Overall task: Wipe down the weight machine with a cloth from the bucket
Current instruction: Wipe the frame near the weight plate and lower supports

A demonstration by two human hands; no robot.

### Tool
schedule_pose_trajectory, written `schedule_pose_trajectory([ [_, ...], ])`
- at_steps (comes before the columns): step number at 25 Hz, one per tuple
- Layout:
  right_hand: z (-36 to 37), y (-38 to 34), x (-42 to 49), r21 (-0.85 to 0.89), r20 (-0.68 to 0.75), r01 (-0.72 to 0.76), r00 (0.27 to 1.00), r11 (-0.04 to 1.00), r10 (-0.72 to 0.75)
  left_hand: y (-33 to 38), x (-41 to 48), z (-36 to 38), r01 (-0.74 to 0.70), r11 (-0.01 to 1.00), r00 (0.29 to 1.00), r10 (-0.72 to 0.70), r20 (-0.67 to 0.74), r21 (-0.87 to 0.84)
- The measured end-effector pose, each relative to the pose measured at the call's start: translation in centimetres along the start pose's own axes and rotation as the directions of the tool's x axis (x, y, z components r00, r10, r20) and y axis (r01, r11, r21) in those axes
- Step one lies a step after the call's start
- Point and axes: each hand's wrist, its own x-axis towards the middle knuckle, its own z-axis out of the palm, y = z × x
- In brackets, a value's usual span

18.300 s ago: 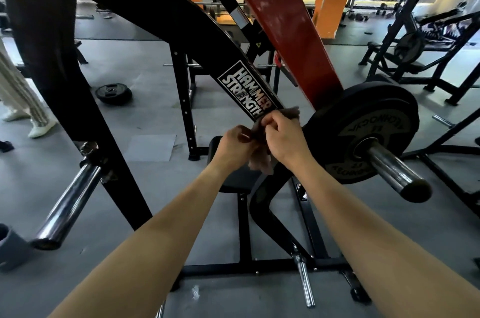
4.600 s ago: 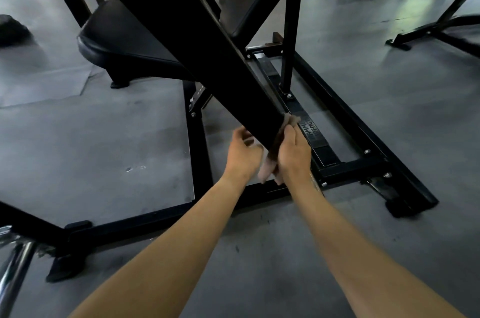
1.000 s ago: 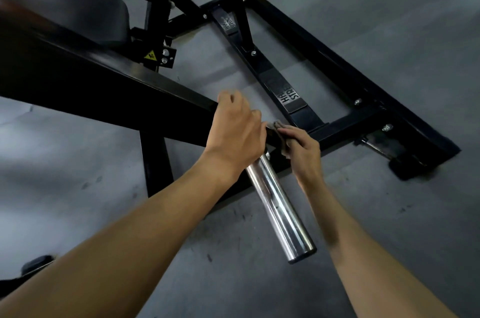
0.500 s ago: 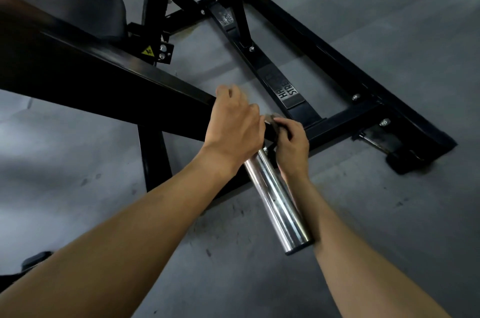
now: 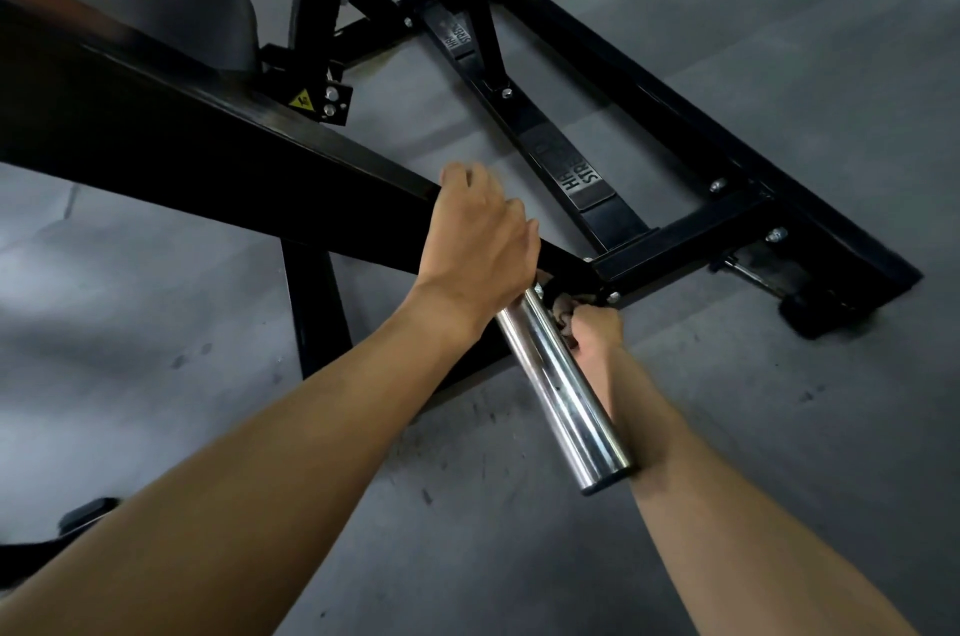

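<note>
A: Left hand [image 5: 480, 240]?
B: It's sitting on the end of the black beam [image 5: 208, 141], fingers curling over the far edge and gripping it.
A: Right hand [image 5: 592, 328]?
B: It's lower, under the beam's end, fingers bunching the cloth [image 5: 562, 312] tight. Only a scrap is showing, just past the fingertips.
A: Chrome peg [image 5: 563, 391]?
B: It's sticking out from the beam and running between both hands. Left fingers are sitting just above its base, right fingers just beside it.
A: Is the cloth touching the peg?
B: Can't tell, too small.

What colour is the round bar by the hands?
The bar is shiny silver; head view.
</note>
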Motion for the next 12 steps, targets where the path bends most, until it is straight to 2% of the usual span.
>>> schedule_pose_trajectory([
  [4, 0.4, -1.9, -0.6, 0.178, -0.045, 0.029, 0.999, 0.984, -0.021, 0.0, 0.2, 0.5, 0.005, 1.000, 1.000, -0.005, -0.008, -0.010],
  [6, 0.6, -1.9, 0.7, 0.190, -0.045, 0.054, 0.998, 0.980, -0.046, 0.1, 0.3, 0.5, 0.018, 0.999, 1.000, -0.018, 0.003, -0.030],
  [10, 0.3, 0.5, 2.9, -0.065, -0.222, 0.201, 0.952, 0.977, -0.211, 0.1, 0.4, 0.7, 0.028, 0.998, 1.000, -0.029, -0.004, -0.049],
  [12, 0.4, 0.4, 2.8, -0.163, -0.196, 0.367, 0.898, 0.916, -0.395, 0.1, 0.3, 0.7, 0.016, 0.999, 1.000, -0.017, -0.019, -0.036],
])
